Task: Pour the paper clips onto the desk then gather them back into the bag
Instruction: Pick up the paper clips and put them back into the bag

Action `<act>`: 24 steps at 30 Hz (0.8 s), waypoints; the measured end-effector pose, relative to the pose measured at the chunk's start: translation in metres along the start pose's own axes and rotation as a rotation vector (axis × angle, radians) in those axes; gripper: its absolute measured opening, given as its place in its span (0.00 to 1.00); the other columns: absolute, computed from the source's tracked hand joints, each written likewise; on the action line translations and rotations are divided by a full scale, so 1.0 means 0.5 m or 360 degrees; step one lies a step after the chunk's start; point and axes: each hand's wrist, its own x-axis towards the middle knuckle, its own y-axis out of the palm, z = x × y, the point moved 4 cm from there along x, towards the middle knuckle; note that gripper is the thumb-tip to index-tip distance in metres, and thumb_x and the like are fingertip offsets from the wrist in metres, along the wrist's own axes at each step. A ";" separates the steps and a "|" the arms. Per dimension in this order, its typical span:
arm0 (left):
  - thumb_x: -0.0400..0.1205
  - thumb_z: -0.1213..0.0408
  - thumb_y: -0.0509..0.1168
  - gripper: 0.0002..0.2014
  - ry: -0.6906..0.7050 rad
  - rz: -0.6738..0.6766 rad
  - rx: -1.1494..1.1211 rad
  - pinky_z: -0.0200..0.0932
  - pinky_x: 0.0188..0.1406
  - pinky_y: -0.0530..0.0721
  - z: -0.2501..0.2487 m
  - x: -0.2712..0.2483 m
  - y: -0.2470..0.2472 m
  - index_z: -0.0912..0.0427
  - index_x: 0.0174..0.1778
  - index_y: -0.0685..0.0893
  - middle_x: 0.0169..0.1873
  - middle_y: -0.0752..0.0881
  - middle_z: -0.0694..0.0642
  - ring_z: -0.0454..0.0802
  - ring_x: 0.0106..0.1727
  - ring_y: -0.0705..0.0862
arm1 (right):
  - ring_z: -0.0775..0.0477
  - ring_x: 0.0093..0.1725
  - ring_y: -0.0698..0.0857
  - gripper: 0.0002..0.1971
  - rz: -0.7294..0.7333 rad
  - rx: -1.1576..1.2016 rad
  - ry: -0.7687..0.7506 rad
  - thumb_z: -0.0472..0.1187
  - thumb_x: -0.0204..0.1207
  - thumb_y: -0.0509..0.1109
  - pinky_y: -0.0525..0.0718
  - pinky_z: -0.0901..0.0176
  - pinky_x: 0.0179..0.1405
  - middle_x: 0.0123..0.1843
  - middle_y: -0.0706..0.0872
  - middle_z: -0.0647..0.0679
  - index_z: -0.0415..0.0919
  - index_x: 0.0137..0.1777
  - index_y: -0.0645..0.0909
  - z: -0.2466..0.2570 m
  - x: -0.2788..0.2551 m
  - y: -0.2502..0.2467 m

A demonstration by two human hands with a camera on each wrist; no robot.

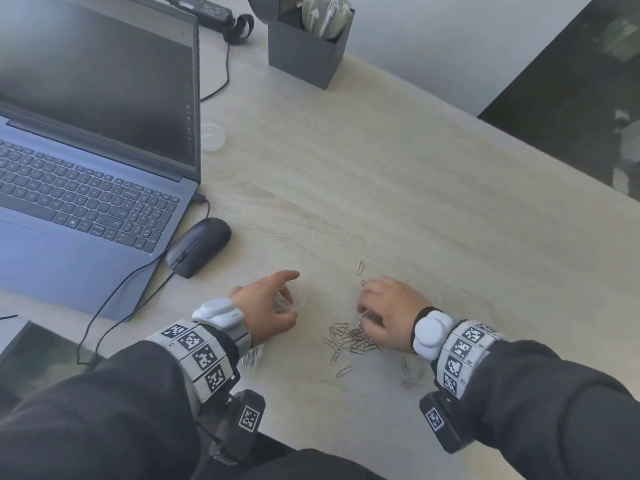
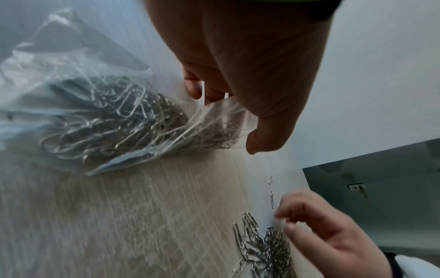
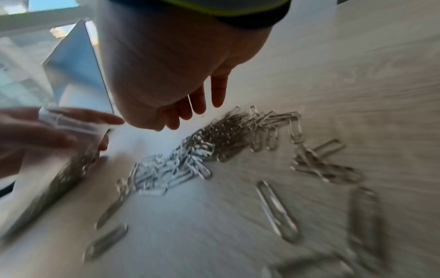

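Left hand (image 1: 268, 304) pinched the rim of the clear plastic bag (image 2: 100, 116) between thumb and curled fingers; the bag lay on the bench (image 1: 398, 188) under that wrist, already part full of paper clips. Right hand (image 1: 389, 311) sat just right of it, fingers curled down into the loose paper clips (image 1: 349, 339) heaped on the bench; whether it actually gripped any, couldn't tell. A few stray clips lay around the heap, one beyond the fingertips. Laptop (image 1: 86, 140), black mouse (image 1: 199, 245) and a dark organiser box (image 1: 308, 46) were further back.
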 end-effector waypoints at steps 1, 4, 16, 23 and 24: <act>0.71 0.50 0.65 0.34 0.0009 -0.0002 0.0004 0.42 0.65 0.74 -0.004 0.001 0.002 0.33 0.76 0.69 0.48 0.82 0.30 0.36 0.48 0.81 | 0.44 0.49 0.78 0.11 -0.0060 0.0006 0.0064 0.46 0.71 0.65 0.83 0.46 0.48 0.50 0.82 0.49 0.45 0.51 0.82 -0.006 0.010 -0.013; 0.70 0.49 0.65 0.34 0.0029 0.0012 0.0015 0.43 0.64 0.75 -0.015 0.001 0.003 0.34 0.76 0.69 0.48 0.82 0.30 0.37 0.48 0.81 | 0.45 0.64 0.74 0.20 -0.0134 -0.0007 0.0293 0.47 0.74 0.65 0.77 0.47 0.63 0.66 0.77 0.49 0.46 0.67 0.77 -0.024 0.054 -0.037; 0.68 0.47 0.63 0.35 0.0032 0.0028 0.0032 0.47 0.68 0.76 -0.022 0.003 0.019 0.33 0.76 0.69 0.48 0.83 0.30 0.39 0.51 0.84 | 0.47 0.56 0.75 0.16 0.0063 -0.0007 0.0188 0.51 0.70 0.64 0.80 0.47 0.54 0.57 0.78 0.54 0.51 0.58 0.76 -0.033 -0.059 0.034; 0.69 0.48 0.63 0.35 0.0035 0.0054 0.0068 0.47 0.68 0.77 -0.033 -0.007 0.025 0.32 0.75 0.68 0.49 0.83 0.31 0.42 0.53 0.84 | 0.50 0.64 0.72 0.24 0.0033 0.0006 0.0134 0.62 0.70 0.64 0.74 0.46 0.65 0.64 0.75 0.57 0.56 0.66 0.75 0.010 -0.056 0.024; 0.69 0.48 0.63 0.35 0.0043 0.0057 0.0080 0.47 0.68 0.77 -0.037 -0.010 0.026 0.32 0.76 0.68 0.49 0.83 0.32 0.42 0.53 0.84 | 0.50 0.66 0.71 0.27 0.0069 0.0007 0.0088 0.63 0.69 0.65 0.72 0.46 0.67 0.66 0.73 0.57 0.57 0.67 0.74 0.029 -0.043 0.028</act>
